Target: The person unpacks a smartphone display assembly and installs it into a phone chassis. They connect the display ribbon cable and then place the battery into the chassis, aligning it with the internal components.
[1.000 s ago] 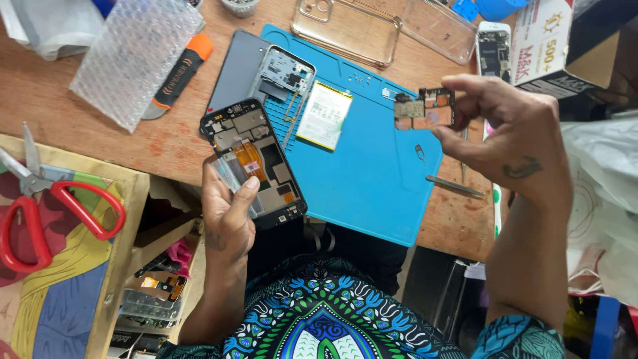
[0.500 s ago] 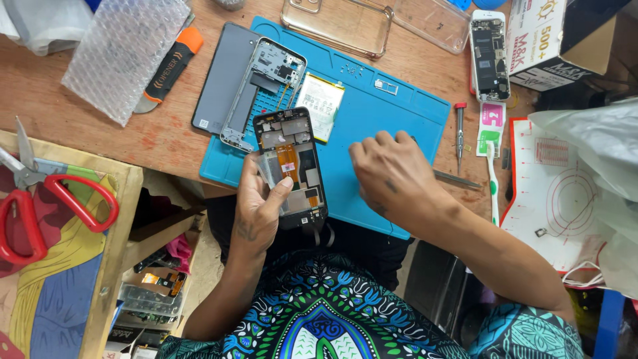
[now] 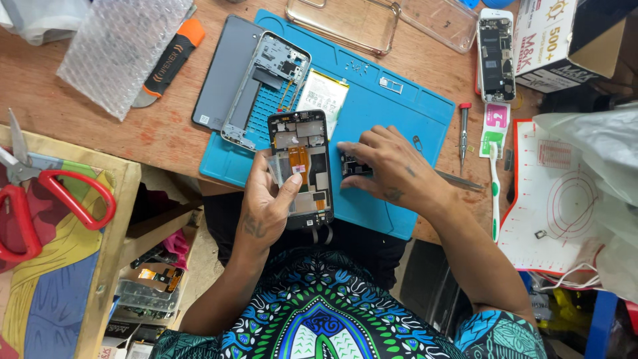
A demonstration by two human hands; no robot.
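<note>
Gripping opened phone (image 3: 302, 166) edges, left hand (image 3: 266, 206) fingers clamped; right hand (image 3: 389, 169) pinching circuit board (image 3: 355, 165).

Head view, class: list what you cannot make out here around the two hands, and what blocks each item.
- Small circuit board: mostly hidden under the right hand.
- Opened phone: lower left edge covered by the left hand.
- Red scissors: cut off by the left frame edge.
- Phone's connectors: too small to tell.

Right hand (image 3: 392, 169) covers most of small circuit board (image 3: 355, 165); scissors (image 3: 40, 199) cut off at left edge.
</note>
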